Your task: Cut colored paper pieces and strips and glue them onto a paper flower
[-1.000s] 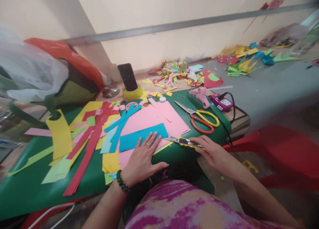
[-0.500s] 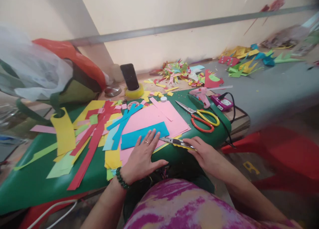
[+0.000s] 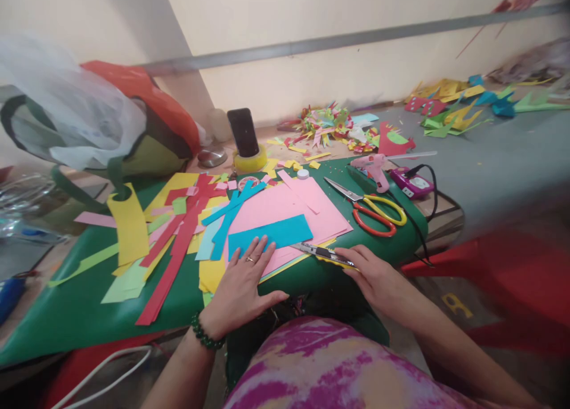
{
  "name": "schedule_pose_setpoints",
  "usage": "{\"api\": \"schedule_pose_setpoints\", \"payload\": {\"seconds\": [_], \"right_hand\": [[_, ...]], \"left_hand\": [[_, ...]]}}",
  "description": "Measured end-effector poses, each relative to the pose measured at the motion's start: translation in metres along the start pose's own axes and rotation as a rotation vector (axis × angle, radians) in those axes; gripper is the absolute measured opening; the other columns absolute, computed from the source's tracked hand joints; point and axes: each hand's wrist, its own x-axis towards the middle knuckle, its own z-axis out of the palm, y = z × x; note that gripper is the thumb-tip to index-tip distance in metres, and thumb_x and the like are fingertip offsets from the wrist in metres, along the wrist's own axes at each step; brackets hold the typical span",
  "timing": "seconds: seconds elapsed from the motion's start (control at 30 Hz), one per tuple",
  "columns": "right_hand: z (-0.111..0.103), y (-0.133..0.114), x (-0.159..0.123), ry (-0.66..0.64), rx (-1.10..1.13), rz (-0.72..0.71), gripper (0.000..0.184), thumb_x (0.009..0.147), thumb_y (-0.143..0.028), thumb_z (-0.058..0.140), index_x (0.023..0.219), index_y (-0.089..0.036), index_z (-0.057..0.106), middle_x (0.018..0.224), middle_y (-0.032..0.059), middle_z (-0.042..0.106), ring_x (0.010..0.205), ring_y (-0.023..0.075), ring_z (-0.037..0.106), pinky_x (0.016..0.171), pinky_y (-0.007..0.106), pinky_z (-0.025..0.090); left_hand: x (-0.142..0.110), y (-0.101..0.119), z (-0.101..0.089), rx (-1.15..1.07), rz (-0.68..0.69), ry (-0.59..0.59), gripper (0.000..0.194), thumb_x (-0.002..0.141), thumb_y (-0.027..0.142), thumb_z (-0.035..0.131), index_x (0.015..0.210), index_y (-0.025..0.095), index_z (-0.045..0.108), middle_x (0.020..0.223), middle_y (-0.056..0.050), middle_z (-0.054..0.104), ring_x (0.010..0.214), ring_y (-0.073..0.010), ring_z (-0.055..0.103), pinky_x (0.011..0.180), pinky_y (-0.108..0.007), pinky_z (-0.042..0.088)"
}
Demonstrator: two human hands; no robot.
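A blue paper strip [image 3: 285, 230] lies across a stack of pink sheets [image 3: 323, 210] near the green mat's front edge. My left hand [image 3: 244, 278] is flat, with spread fingertips on the strip's lower left edge. In my right hand [image 3: 369, 278] is a utility knife [image 3: 323, 253], its blade pointing left over the pink sheets just below the strip's right end. Narrow blue strips [image 3: 231, 213] cross each other behind my left hand. Scissors [image 3: 365, 206] with one red and one yellow handle lie beyond the knife.
A pink glue gun [image 3: 375, 170] and a purple power block [image 3: 412, 183] sit at the back right. Red strips [image 3: 178, 260] and other coloured paper spread across the green mat [image 3: 80, 314]. A phone [image 3: 243, 133] leans upright in a yellow tape roll [image 3: 250, 161]. A bag [image 3: 151, 124] stands back left.
The view has swung slightly left. My left hand has slid left along the blue strip, uncovering its right part. The knife stays in my right hand, near the strip's right end.
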Motion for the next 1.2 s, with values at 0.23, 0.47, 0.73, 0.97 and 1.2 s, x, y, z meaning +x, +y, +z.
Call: {"api": "schedule_pose_setpoints", "payload": {"seconds": [0.23, 0.47, 0.73, 0.97, 1.2], "right_hand": [[0.006, -0.005, -0.001, 0.013, -0.021, -0.018, 0.037, 0.093, -0.009, 0.041, 0.127, -0.02, 0.054, 0.101, 0.0092, 0.062, 0.084, 0.0206, 0.067, 0.075, 0.034, 0.057], [0.009, -0.012, 0.002, 0.01, 0.006, -0.055, 0.037, 0.093, -0.008, 0.043, 0.126, -0.019, 0.054, 0.101, 0.0093, 0.062, 0.083, 0.0206, 0.067, 0.074, 0.034, 0.058], [0.02, -0.029, 0.008, -0.022, -0.007, -0.056, 0.035, 0.093, -0.007, 0.041, 0.125, -0.016, 0.053, 0.1, 0.0105, 0.061, 0.083, 0.0218, 0.066, 0.076, 0.036, 0.058], [0.017, -0.028, 0.009, -0.03, -0.003, -0.055, 0.034, 0.093, -0.009, 0.044, 0.124, -0.018, 0.054, 0.103, 0.0102, 0.062, 0.083, 0.0205, 0.067, 0.075, 0.033, 0.057], [0.021, -0.028, 0.012, -0.027, -0.049, -0.097, 0.035, 0.094, -0.01, 0.043, 0.126, -0.016, 0.054, 0.102, 0.0117, 0.063, 0.08, 0.0212, 0.067, 0.072, 0.034, 0.058]], "left_hand": [[-0.002, -0.002, 0.007, 0.018, 0.007, 0.068, 0.092, 0.081, 0.081, 0.037, 0.153, 0.023, 0.029, 0.158, -0.012, 0.03, 0.145, -0.034, 0.027, 0.113, -0.055, 0.027], [-0.001, -0.001, 0.006, 0.007, 0.001, 0.047, 0.094, 0.081, 0.082, 0.035, 0.153, 0.021, 0.03, 0.159, -0.012, 0.028, 0.146, -0.0344, 0.026, 0.113, -0.058, 0.026], [0.001, 0.002, 0.004, -0.023, -0.003, 0.027, 0.097, 0.08, 0.083, 0.035, 0.153, 0.019, 0.028, 0.159, -0.013, 0.028, 0.146, -0.0348, 0.024, 0.113, -0.06, 0.025], [-0.017, -0.016, -0.007, -0.019, -0.026, 0.052, 0.091, 0.085, 0.078, 0.034, 0.155, 0.021, 0.022, 0.159, -0.013, 0.028, 0.147, -0.0319, 0.023, 0.117, -0.059, 0.015], [-0.03, -0.028, -0.002, 0.042, -0.044, 0.049, 0.093, 0.081, 0.081, 0.037, 0.153, 0.022, 0.03, 0.157, -0.014, 0.032, 0.145, -0.0325, 0.028, 0.118, -0.057, 0.014]]}}
